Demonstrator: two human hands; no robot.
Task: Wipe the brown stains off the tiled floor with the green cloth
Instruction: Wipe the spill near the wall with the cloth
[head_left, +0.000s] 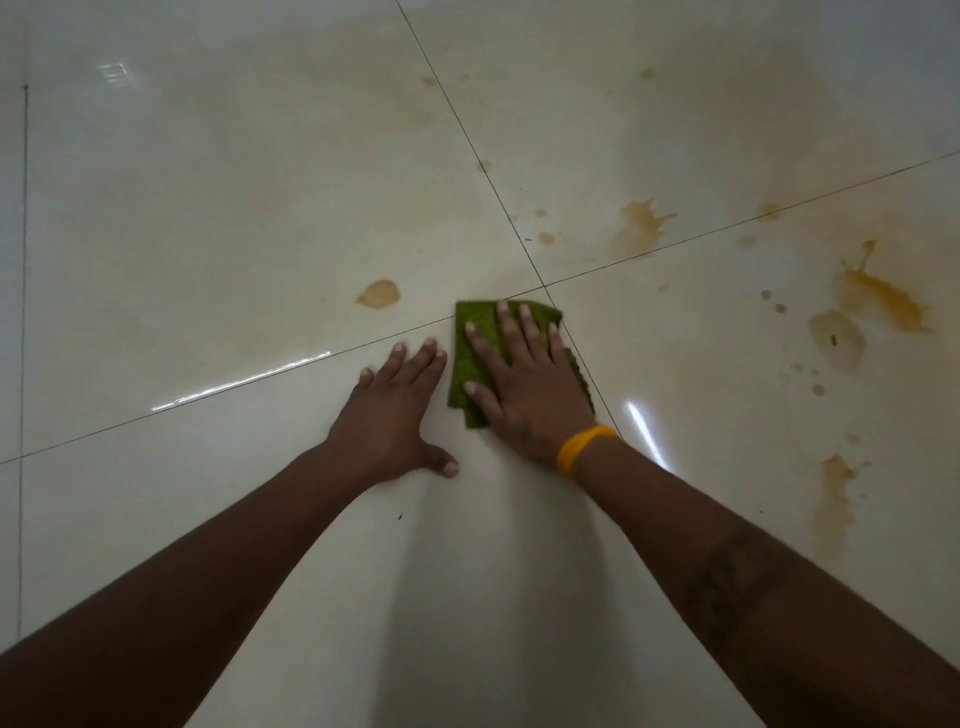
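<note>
Mostly unwiped: cloth (475, 364) was pressed flat under right hand (524, 379); left hand (397, 410) was spread on tile (208, 234); stains (883, 301) remained at ten through four o'clock.

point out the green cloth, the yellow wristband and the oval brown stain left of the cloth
green cloth (464, 374), head view, bare left part
yellow wristband (581, 447), head view, middle of band
oval brown stain (378, 294), head view, centre

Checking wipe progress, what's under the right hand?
The green cloth, pressed flat on the floor by the right hand. Whether stains lie beneath it cannot be seen; the cloth covers that patch.
</note>
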